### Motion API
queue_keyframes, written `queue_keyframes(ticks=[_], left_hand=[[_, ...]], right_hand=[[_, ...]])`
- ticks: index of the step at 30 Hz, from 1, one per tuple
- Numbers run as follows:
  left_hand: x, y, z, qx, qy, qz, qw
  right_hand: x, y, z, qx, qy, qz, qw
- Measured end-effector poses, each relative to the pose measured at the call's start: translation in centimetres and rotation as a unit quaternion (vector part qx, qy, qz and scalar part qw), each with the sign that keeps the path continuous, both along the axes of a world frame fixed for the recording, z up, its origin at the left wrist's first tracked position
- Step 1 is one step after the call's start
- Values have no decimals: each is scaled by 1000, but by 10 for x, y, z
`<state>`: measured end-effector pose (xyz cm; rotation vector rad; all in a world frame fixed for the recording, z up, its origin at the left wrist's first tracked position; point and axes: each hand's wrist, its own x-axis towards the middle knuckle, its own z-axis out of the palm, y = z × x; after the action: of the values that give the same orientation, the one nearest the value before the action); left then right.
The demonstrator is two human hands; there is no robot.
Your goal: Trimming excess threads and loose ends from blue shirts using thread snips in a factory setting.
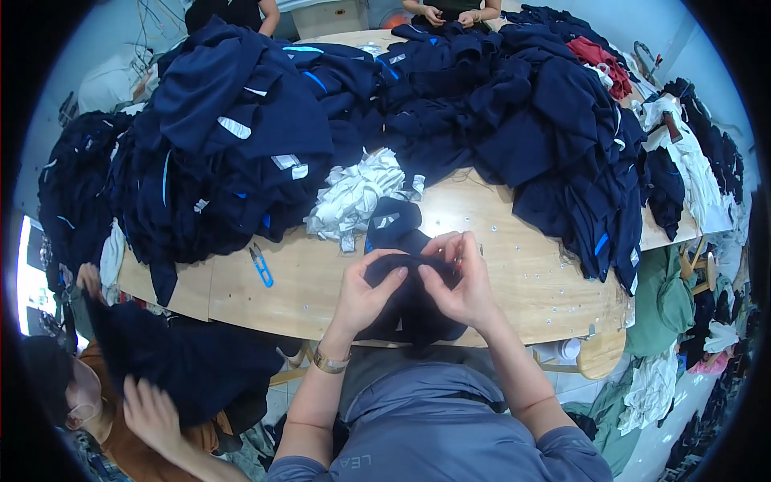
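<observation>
Navy cloth [409, 315] droops bodyward, axis unclear, pinched by left hand [364, 291] and right hand [466, 291].

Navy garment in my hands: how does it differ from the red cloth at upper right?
The navy garment is darker than the red cloth. The navy garment is pinched by the left hand and right hand; no hand touches the red cloth. The navy garment is at the near edge of the table; the red cloth lies among piled navy clothes. Both are fabric.
</observation>
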<state>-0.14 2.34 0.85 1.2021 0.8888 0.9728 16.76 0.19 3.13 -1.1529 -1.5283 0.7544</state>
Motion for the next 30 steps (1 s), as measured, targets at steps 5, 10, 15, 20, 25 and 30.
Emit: queue_keyframes(ticks=[5, 10, 15, 20, 25, 30], left_hand=[[6, -4, 10, 26, 34, -3, 999], [4, 0, 5, 28, 52, -23, 998], [6, 1, 7, 3, 52, -28, 998], [5, 1, -1, -13, 64, 13, 998], [4, 1, 0, -53, 13, 19, 998], [-1, 1, -6, -116, -32, -26, 992]], right_hand=[[0, 5, -4, 124, -123, -4, 985], [-1, 7, -14, 50, -65, -18, 996], [-2, 7, -12, -13, -14, -14, 1000], [-3, 6, -10, -73, 81, 1, 994], [-1, 0, 3, 8, -37, 24, 999], [0, 5, -9, 73, -65, 18, 995]])
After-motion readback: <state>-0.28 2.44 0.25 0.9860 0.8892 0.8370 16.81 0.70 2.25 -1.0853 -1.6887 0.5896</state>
